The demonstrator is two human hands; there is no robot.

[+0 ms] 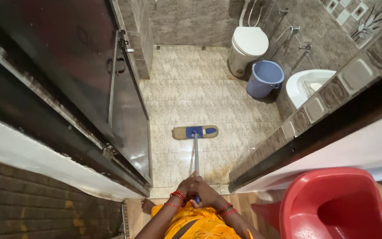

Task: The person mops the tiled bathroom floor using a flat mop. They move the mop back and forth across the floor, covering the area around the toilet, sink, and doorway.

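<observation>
A flat mop (pixel 195 132) with a tan pad and blue centre rests on the tiled bathroom floor (pixel 186 88), its thin metal handle (pixel 196 155) running back toward me. Both hands grip the handle's near end, close together at my waist. My left hand (pixel 185 184) sits on the left of the handle, my right hand (pixel 205 191) just beside it on the right. Red bangles ring both wrists. I stand at the bathroom doorway in yellow clothing, one bare foot (pixel 147 205) showing.
A dark door (pixel 111 88) stands open on the left. A white toilet (pixel 246 46), a blue bucket (pixel 265 79) and a white basin (pixel 308 86) line the bathroom's right side. A red plastic chair (pixel 337 206) stands at my right.
</observation>
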